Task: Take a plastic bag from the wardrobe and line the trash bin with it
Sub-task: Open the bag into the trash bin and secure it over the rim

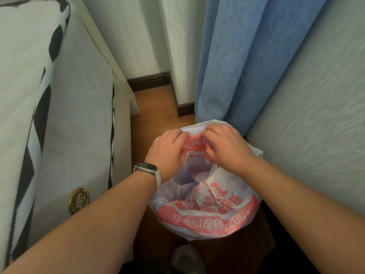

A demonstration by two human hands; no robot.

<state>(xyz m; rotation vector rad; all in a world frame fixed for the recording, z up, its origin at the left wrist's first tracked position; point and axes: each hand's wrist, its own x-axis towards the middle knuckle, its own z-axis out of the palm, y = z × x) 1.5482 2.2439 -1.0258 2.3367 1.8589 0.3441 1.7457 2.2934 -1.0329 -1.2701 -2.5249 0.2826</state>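
A white plastic bag (207, 216) with red print is spread open over a round trash bin on the floor; the bin itself is hidden under the bag. My left hand (167, 153), with a watch on its wrist, grips the bag's far rim on the left. Beside it, my right hand (227, 149) pinches the same far edge on the right. The two hands nearly touch. The bag's inside shows crumpled plastic folds.
A mattress (65, 119) with a white cover and black trim stands close on the left. A blue curtain (246, 62) hangs behind the bin, and a textured wall (316, 125) runs along the right. Wooden floor (154, 111) shows between them.
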